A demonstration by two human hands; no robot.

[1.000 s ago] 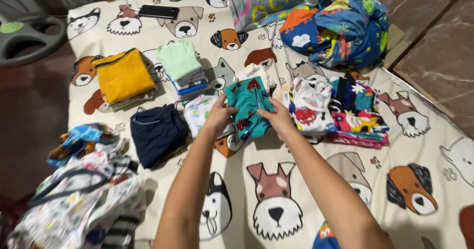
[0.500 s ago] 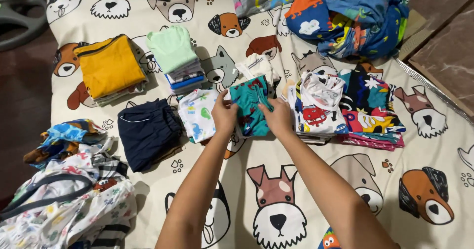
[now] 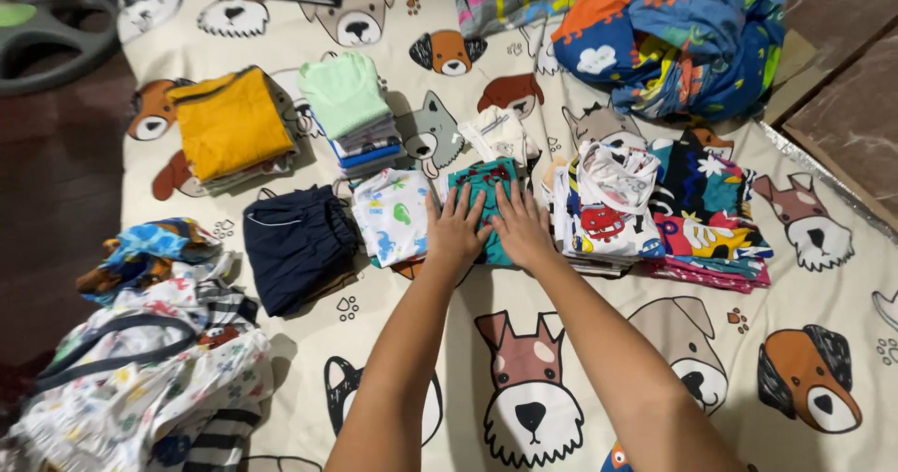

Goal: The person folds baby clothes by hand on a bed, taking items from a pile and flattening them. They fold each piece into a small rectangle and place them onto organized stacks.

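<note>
The teal garment lies folded on the dog-print sheet, between a white printed piece and a colourful stack. Left hand and right hand press flat on it, each grip released, fingers spread.

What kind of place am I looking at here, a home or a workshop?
Most likely a home, at floor level. A dog-print sheet is spread over a dark tiled floor, with folded clothes stacks on it. Both hands press flat on a teal garment.
</note>
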